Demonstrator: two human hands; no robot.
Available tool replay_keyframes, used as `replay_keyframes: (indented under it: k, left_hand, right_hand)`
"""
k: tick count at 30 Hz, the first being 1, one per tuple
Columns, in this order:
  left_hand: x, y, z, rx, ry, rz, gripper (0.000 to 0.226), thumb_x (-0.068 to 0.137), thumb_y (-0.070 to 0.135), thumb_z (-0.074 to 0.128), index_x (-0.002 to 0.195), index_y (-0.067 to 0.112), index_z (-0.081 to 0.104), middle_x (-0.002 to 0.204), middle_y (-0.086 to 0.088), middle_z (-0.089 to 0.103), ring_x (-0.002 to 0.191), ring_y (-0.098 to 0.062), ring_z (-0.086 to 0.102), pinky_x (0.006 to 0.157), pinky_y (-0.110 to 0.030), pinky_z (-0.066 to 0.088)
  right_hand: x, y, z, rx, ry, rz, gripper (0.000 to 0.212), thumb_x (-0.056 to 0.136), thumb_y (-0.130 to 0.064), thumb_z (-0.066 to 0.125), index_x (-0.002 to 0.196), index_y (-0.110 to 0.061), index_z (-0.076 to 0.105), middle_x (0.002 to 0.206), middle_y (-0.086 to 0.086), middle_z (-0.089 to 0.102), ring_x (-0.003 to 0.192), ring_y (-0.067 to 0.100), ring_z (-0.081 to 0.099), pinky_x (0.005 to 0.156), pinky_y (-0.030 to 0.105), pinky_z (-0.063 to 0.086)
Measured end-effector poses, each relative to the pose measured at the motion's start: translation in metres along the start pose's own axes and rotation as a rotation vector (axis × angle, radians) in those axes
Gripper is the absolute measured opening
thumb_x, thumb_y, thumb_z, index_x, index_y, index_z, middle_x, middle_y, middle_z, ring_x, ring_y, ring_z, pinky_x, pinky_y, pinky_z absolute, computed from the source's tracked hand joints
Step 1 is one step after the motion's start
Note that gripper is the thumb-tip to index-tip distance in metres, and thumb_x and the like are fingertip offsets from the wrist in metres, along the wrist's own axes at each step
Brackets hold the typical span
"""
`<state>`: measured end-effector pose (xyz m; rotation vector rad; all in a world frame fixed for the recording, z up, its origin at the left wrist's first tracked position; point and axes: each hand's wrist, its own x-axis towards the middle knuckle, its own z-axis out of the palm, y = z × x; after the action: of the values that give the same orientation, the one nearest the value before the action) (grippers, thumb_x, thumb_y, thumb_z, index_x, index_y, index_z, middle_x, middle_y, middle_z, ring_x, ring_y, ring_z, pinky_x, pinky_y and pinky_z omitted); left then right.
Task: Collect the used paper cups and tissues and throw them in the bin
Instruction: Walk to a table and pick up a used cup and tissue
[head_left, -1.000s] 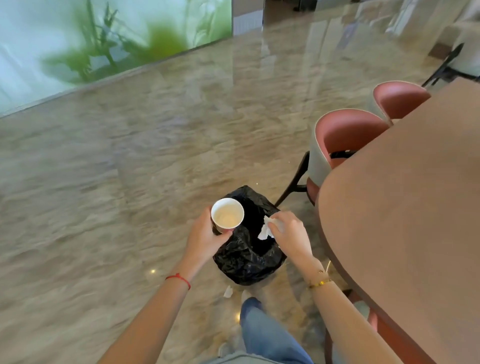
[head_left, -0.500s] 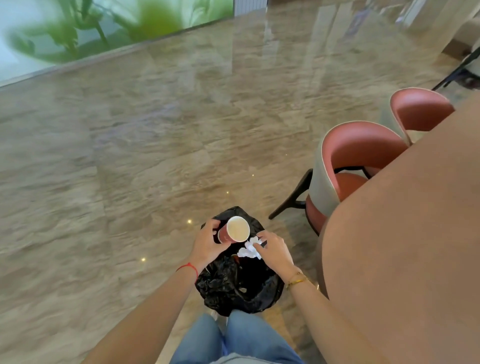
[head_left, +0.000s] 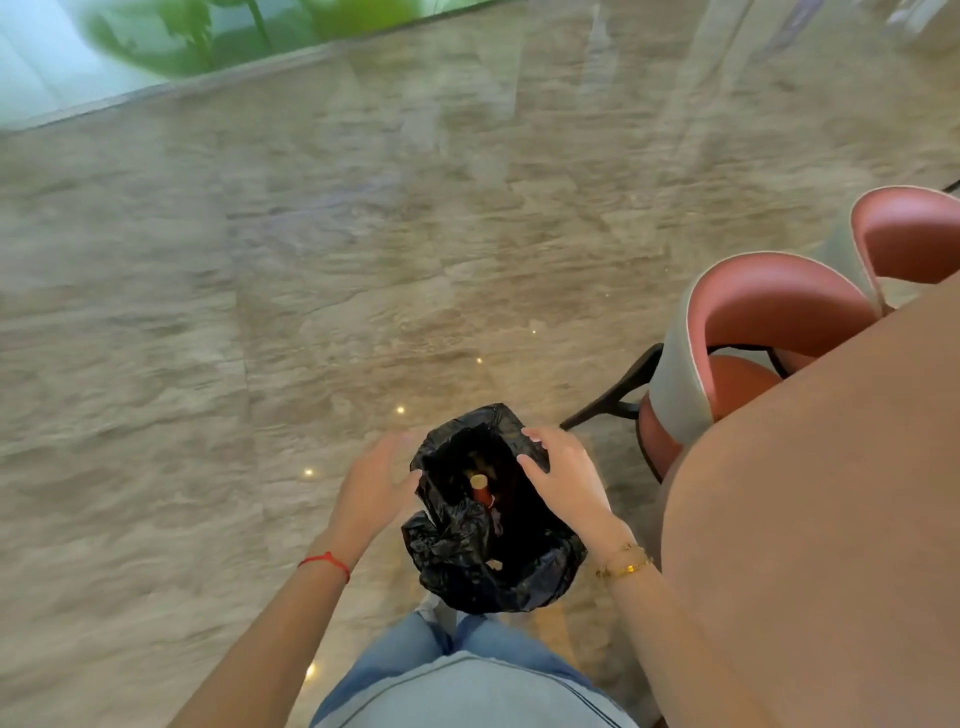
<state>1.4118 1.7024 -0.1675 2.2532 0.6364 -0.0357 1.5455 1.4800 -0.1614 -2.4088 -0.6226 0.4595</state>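
Observation:
A small bin lined with a black bag (head_left: 457, 566) stands on the floor right in front of my knees. Inside it lies a red paper cup (head_left: 481, 489) on its side, its pale rim facing up. No tissue shows in the dark interior. My left hand (head_left: 376, 480) hovers at the bin's left rim, fingers spread and empty, slightly blurred. My right hand (head_left: 563, 475) hangs over the right rim, fingers apart, holding nothing.
A brown table (head_left: 831, 519) fills the right side, its rounded edge close to my right arm. Two pink chairs (head_left: 748, 332) are tucked under it, a dark leg (head_left: 608, 400) jutting toward the bin. Polished stone floor (head_left: 260, 312) spreads left and ahead.
The cup left my left hand and the tissue left my right; the cup now lies in the bin. Both hands have opened over the rim.

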Motion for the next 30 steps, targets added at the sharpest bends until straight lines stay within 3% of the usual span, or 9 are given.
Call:
replay_keyframes:
  k: [4, 9, 15, 26, 30]
  left_hand:
    - [-0.042, -0.007, -0.031, -0.014, 0.163, -0.018, 0.041, 0.089, 0.021, 0.065, 0.129, 0.02, 0.054, 0.131, 0.0, 0.057, 0.122, -0.018, 0.052, 0.1, -0.034, 0.044]
    - [-0.108, -0.032, -0.061, -0.009, 0.381, -0.127, 0.039, 0.088, 0.021, 0.067, 0.125, 0.019, 0.057, 0.121, 0.005, 0.061, 0.114, -0.012, 0.054, 0.094, -0.024, 0.041]
    - [-0.205, -0.075, -0.093, 0.023, 0.625, -0.299, 0.041, 0.086, 0.02, 0.069, 0.125, 0.016, 0.057, 0.121, 0.002, 0.061, 0.113, -0.015, 0.055, 0.094, -0.025, 0.04]
    - [-0.416, -0.171, -0.153, 0.009, 1.016, -0.717, 0.041, 0.085, 0.018, 0.07, 0.124, 0.014, 0.059, 0.121, -0.003, 0.062, 0.112, -0.02, 0.058, 0.094, -0.026, 0.04]
    - [-0.504, -0.207, -0.172, 0.008, 1.147, -0.869, 0.042, 0.085, 0.02, 0.069, 0.126, 0.018, 0.057, 0.12, -0.001, 0.061, 0.107, -0.02, 0.059, 0.086, -0.029, 0.047]
  right_hand:
    - [0.004, -0.032, -0.002, -0.067, -0.018, -0.134, 0.041, 0.093, -0.031, 0.059, 0.132, -0.02, 0.053, 0.129, -0.001, 0.058, 0.121, 0.014, 0.051, 0.098, 0.026, 0.042]
    - [0.006, -0.089, 0.017, -0.169, -0.094, -0.386, 0.04, 0.094, -0.033, 0.057, 0.131, -0.019, 0.053, 0.128, 0.0, 0.059, 0.123, 0.017, 0.049, 0.102, 0.027, 0.038]
    - [-0.011, -0.177, 0.066, -0.191, -0.244, -0.703, 0.036, 0.095, -0.031, 0.057, 0.128, -0.019, 0.055, 0.123, 0.001, 0.06, 0.117, 0.019, 0.051, 0.096, 0.026, 0.037]
    - [-0.114, -0.365, 0.233, -0.163, -0.541, -1.128, 0.035, 0.093, -0.031, 0.059, 0.127, -0.021, 0.056, 0.126, 0.0, 0.058, 0.117, 0.02, 0.051, 0.099, 0.033, 0.04]
    - [-0.177, -0.435, 0.305, -0.132, -0.647, -1.266, 0.037, 0.092, -0.029, 0.06, 0.127, -0.019, 0.056, 0.125, -0.002, 0.059, 0.117, 0.018, 0.051, 0.098, 0.027, 0.04]
